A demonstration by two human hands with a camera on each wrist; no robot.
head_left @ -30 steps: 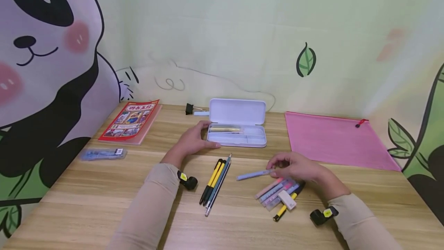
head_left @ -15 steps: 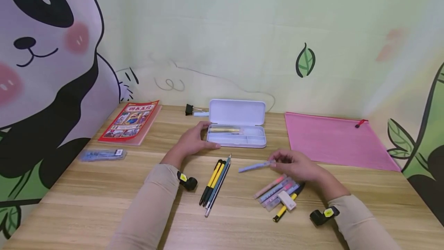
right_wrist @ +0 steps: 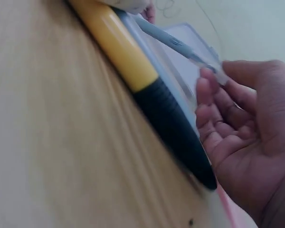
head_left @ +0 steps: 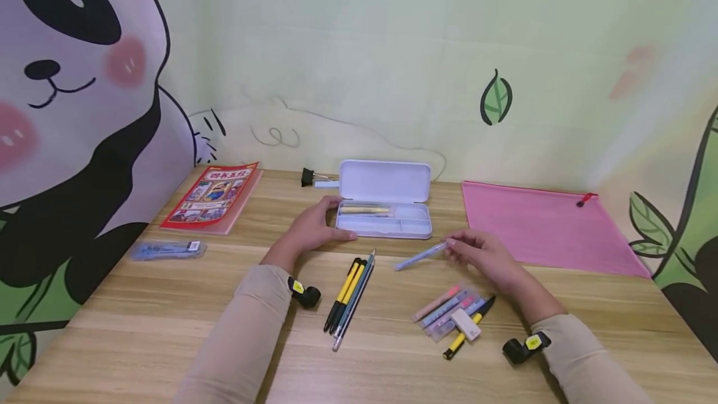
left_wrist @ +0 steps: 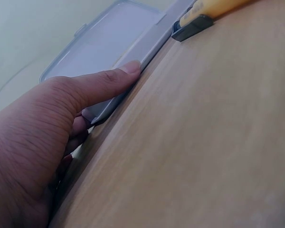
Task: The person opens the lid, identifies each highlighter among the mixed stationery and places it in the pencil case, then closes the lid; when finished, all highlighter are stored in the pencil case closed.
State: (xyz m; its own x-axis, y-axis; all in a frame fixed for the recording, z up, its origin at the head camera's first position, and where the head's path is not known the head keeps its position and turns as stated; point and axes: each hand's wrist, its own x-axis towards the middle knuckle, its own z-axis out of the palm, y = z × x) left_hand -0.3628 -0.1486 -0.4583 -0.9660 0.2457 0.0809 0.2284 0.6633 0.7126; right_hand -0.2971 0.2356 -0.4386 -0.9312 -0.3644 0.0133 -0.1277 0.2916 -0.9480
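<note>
A white pencil case (head_left: 384, 182) stands with its lid up near the wall, with a few slim items in its back compartment. My left hand (head_left: 311, 227) holds its left end, the thumb (left_wrist: 107, 84) along the front edge in the left wrist view. My right hand (head_left: 487, 259) pinches a light blue pen (head_left: 419, 256) by its clear end, between thumb and fingertips. The pen points left, in front of the case's right corner. Below that hand lie several pastel markers (head_left: 443, 305), a white eraser (head_left: 466, 324) and a yellow-and-black pen (head_left: 483, 310).
Two yellow-and-black pens (head_left: 349, 285) and pencils (head_left: 359, 298) lie between the forearms. A pink zip pouch (head_left: 544, 226) is at the right. At the left are a red booklet (head_left: 213, 195) and a clear blue packet (head_left: 168, 250). A black binder clip (head_left: 306, 177) sits behind.
My right hand has lifted the blue pen away from the markers, up and toward the pencil case, and the pen has tilted. My left hand stays on the case.
</note>
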